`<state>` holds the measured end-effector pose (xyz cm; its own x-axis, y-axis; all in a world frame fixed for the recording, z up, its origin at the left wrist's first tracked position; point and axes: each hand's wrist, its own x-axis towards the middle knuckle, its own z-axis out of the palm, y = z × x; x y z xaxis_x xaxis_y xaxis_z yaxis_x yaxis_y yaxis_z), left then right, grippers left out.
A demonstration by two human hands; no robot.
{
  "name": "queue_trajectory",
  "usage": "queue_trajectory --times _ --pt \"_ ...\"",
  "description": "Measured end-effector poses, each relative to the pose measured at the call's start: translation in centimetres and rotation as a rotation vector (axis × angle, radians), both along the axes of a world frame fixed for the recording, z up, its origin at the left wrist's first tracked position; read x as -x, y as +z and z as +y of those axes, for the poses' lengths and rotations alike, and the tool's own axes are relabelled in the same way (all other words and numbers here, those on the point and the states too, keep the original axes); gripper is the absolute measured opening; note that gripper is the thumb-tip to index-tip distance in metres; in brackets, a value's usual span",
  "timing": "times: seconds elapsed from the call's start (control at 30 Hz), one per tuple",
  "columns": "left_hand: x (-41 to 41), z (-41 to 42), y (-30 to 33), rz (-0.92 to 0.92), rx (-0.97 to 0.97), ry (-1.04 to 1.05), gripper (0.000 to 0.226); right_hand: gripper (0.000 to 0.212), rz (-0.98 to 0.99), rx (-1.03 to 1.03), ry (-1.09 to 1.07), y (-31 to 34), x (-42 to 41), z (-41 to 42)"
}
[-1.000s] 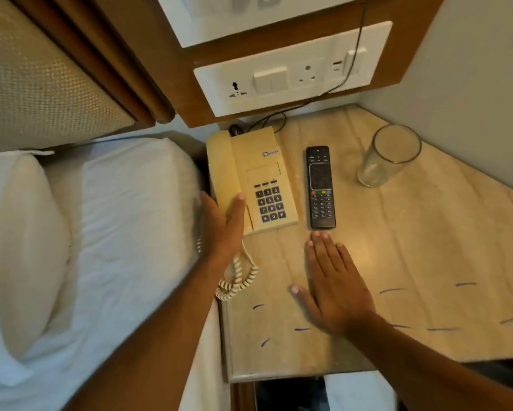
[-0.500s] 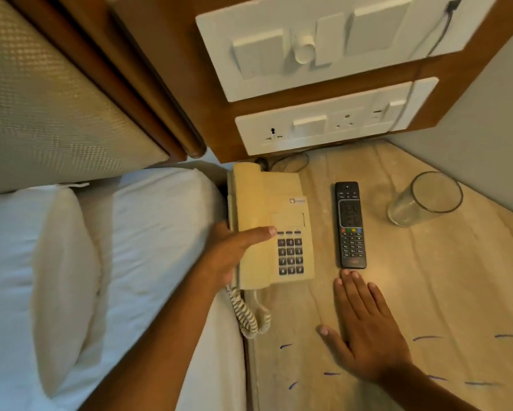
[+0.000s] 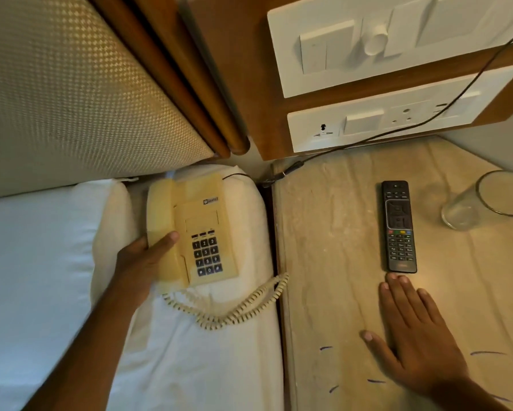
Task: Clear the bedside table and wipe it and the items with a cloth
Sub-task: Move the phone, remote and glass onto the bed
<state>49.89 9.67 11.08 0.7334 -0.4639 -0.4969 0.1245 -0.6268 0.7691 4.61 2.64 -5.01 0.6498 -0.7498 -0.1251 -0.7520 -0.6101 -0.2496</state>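
Observation:
A cream telephone point(image 3: 199, 226) with a dark keypad lies on the white bed beside the bedside table point(image 3: 332, 262). My left hand point(image 3: 139, 262) grips its left side, thumb on the handset. Its coiled cord point(image 3: 234, 310) trails across the sheet toward the table edge. On the beige marble tabletop a black remote point(image 3: 398, 226) lies lengthwise, and a clear empty glass point(image 3: 481, 200) stands to its right. My right hand point(image 3: 412, 336) rests flat on the tabletop, fingers together, fingertips just short of the remote's near end. No cloth is in view.
A white pillow point(image 3: 35, 262) and bed sheet point(image 3: 190, 366) fill the left. A padded headboard point(image 3: 71, 84) rises behind. White switch and socket panels point(image 3: 397, 120) sit on the wooden wall panel, with a black cable point(image 3: 427, 120) running down to the table's back corner. Short blue marks dot the tabletop.
My left hand has carried the telephone off the table leftward onto the bed, its coiled cord following. My right hand stays flat below the remote. The camera has moved closer.

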Motion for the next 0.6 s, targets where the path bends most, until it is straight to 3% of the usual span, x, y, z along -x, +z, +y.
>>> queue_trajectory --times 0.1,0.2,0.3,0.37,0.43,0.5,0.6 --pt "1.3 -0.2 -0.1 -0.367 -0.117 -0.072 0.036 0.091 0.046 -0.021 0.006 0.2 0.0 -0.2" --pt "3.2 -0.4 -0.5 -0.822 -0.306 -0.197 0.053 0.088 0.072 -0.020 -0.020 0.5 0.0 0.0" --pt "7.9 -3.1 -1.0 -1.174 -0.224 -0.326 0.057 0.084 0.091 -0.030 -0.130 0.7 -0.4 0.6" --pt "12.6 -6.7 -1.8 -1.168 -0.074 -0.493 0.051 0.083 0.083 -0.030 -0.175 0.7 -0.3 0.6" --pt "17.3 -10.8 -2.9 -0.992 -0.015 -0.690 0.043 0.083 0.070 -0.022 -0.170 0.5 -0.2 0.6" --pt "21.8 -14.7 -4.4 -0.824 -0.090 -0.839 0.042 0.083 0.068 -0.030 -0.166 0.5 -0.1 0.6" --pt "27.3 -19.1 -7.1 -0.685 -0.233 -0.899 0.054 0.083 0.077 -0.046 -0.169 0.4 -0.1 0.6"
